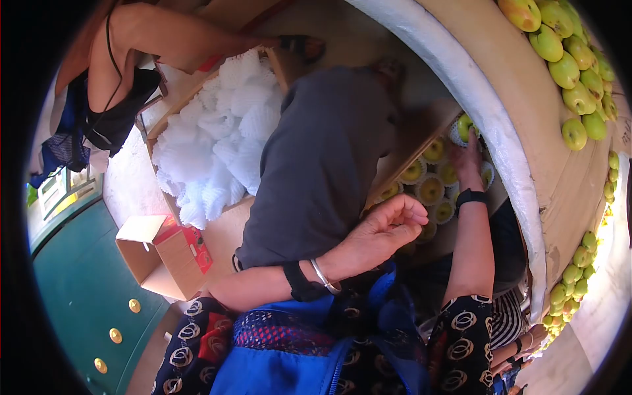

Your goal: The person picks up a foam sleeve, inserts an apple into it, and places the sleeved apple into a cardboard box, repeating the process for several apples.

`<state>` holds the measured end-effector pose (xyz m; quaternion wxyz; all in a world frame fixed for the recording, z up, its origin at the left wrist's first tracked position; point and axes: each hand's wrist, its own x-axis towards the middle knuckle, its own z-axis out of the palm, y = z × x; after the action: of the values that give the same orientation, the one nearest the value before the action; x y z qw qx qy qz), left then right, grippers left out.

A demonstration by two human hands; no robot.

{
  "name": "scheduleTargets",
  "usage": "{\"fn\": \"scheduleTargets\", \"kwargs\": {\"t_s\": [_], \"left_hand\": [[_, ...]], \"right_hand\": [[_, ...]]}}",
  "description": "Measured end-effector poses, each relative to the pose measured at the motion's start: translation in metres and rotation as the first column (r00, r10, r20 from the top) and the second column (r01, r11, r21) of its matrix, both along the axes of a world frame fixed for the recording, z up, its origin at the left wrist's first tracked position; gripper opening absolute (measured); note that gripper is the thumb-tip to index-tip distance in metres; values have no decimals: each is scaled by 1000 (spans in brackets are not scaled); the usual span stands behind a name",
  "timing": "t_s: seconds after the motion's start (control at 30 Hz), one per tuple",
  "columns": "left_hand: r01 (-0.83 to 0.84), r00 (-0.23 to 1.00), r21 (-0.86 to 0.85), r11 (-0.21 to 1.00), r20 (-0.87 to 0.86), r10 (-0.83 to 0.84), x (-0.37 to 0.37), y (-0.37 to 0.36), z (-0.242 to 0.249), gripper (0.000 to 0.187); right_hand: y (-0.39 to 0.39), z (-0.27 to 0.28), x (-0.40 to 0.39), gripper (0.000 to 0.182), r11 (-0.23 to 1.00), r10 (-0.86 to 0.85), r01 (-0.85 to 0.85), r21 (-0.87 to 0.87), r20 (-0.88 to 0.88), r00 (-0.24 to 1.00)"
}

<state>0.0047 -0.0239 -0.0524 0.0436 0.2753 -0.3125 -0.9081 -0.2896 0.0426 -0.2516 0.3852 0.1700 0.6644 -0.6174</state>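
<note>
My left hand (385,232) hangs over the grey-trousered lap, its fingers curled in together, with nothing visible in it. Beyond it, my right hand (467,158) reaches over a cardboard box (403,170) of fruit. Its fingers are round a green apple (465,128) whose lower part sits in a white foam net. Several yellow-green apples (430,189) in foam nets lie in the box below and left of that hand. A crate (280,69) heaped with white foam nets (220,131) stands left of the lap.
An open small carton (161,257) lies at the lower left beside a green panel (85,283) with gold studs. Another person's arm (171,33) and leg show at the upper left. A padded white edge (454,59) curves along the right, with green fruit (573,79) beyond.
</note>
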Motion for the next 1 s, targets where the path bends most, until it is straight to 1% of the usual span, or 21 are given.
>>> {"fn": "scheduleTargets", "kwargs": {"t_s": [0.03,0.1,0.13,0.2,0.23,0.3,0.4,0.53,0.63,0.7,0.73,0.8,0.83,0.9,0.93,1.0], "left_hand": [[5,1000,-2,1000,-1,-5,-1,1,0,19],[-20,999,24,1000,-26,21,-2,2,-2,18],[-22,999,22,1000,-26,22,-2,2,-3,18],[1,1000,-13,1000,-26,-1,-1,5,-6,18],[3,1000,-17,1000,-23,-4,0,5,-6,18],[13,1000,-6,1000,-17,-13,0,3,-5,18],[13,1000,-35,999,-5,-13,0,5,-8,17],[-3,999,-31,999,-32,2,0,6,-6,17],[-3,999,-25,1000,-50,2,1,9,-7,17],[7,999,-30,1000,-52,-9,1,9,-8,17],[0,998,-38,999,-56,-2,2,8,-7,17],[30,998,-24,999,-56,-31,4,10,-7,16],[27,998,-19,999,-49,-28,4,11,-8,16],[23,996,-51,998,-89,-28,3,11,-10,16],[22,996,-56,998,-89,-27,3,9,-10,16],[32,998,-25,999,-55,-33,2,8,-10,15]], "right_hand": [[4,4,1,56,1000,-5,5,-2,-1,1000],[5,23,8,64,970,205,-197,142,-42,978],[7,20,3,64,970,206,-198,140,-43,978],[13,12,-4,73,967,226,-226,118,11,974],[17,8,-6,73,968,224,-224,113,13,975],[15,16,-5,81,981,163,-162,102,-3,987],[17,23,-5,84,978,188,-187,89,-3,982],[15,36,2,84,981,158,-156,114,-3,987],[20,40,3,82,978,187,-186,93,1,982],[15,44,10,77,953,258,-246,175,-50,965],[10,41,8,77,953,264,-252,168,-56,963],[10,16,2,67,996,74,-72,-54,39,996],[11,2,-2,67,996,77,-74,-49,47,996],[7,-15,-9,56,990,-100,107,-90,78,992],[7,-19,-13,56,990,-98,105,-95,79,992],[2,-8,-17,50,997,-63,65,-28,57,996]]}}
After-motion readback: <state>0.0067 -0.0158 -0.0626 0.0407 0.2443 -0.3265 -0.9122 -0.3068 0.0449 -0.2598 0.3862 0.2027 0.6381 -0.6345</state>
